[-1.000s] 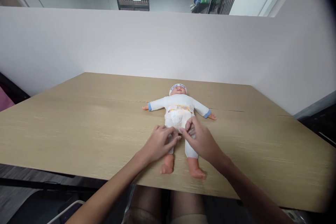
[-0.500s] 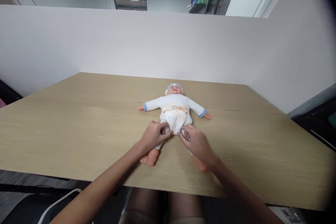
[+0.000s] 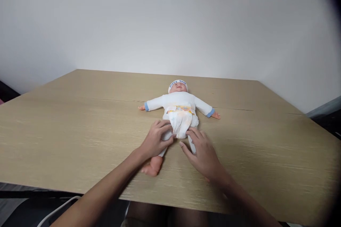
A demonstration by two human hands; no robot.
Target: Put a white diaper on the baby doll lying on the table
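Note:
A baby doll [image 3: 179, 98] in a white top with blue cuffs and a lettered white headband lies on its back, arms spread. Around its hips is a white diaper [image 3: 181, 122] with a patterned orange-yellow waistband. My left hand [image 3: 159, 137] is at the diaper's lower left edge, thumb and fingertips closed on its leg opening. Over the doll's other leg, my right hand [image 3: 204, 152] has its thumb apart from the fingers. Its fingertips touch the diaper's lower right edge. One bare doll foot [image 3: 153, 166] shows beside my left wrist; my right hand and forearm mostly hide the other.
The doll lies on a wide wooden table [image 3: 80, 124] with a thin seam across it. A white partition wall [image 3: 160, 32] rises behind. At the lower left, a white cable [image 3: 57, 209] hangs below the table's front edge.
My right hand has gone from a pinch at the diaper's lower edge to fingers apart, slightly lower. My left hand stays at the left leg opening. The camera view has tilted down.

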